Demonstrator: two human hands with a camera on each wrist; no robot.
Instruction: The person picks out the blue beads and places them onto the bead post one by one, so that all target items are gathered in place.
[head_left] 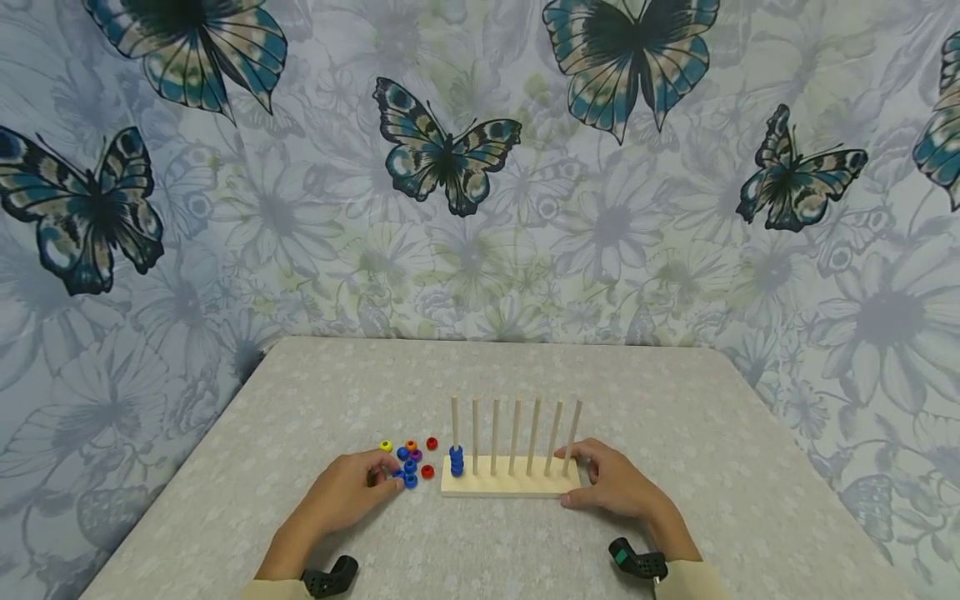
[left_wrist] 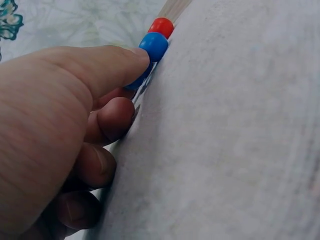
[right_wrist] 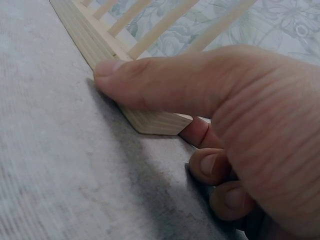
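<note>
A pale wooden peg stand (head_left: 517, 486) has several upright pegs in a row, with blue beads (head_left: 456, 461) stacked on its leftmost peg. My right hand (head_left: 618, 483) grips the right end of the base, thumb along the front edge (right_wrist: 112, 52) and fingers behind. Left of the stand, my left hand (head_left: 345, 492) pinches a blue bead (left_wrist: 136, 84) between thumb and index finger, low at the table. The thumb partly hides that bead. Beside the fingertips lie more loose blue beads (head_left: 410, 481), one showing just past the thumb in the left wrist view.
Two red beads (head_left: 427, 472), an orange bead (head_left: 411, 445), a purple bead (head_left: 416, 455) and a yellow bead (head_left: 386, 446) lie loose left of the stand. A light patterned cloth covers the table (head_left: 495, 367). Behind it hangs a butterfly-print backdrop (head_left: 465, 275).
</note>
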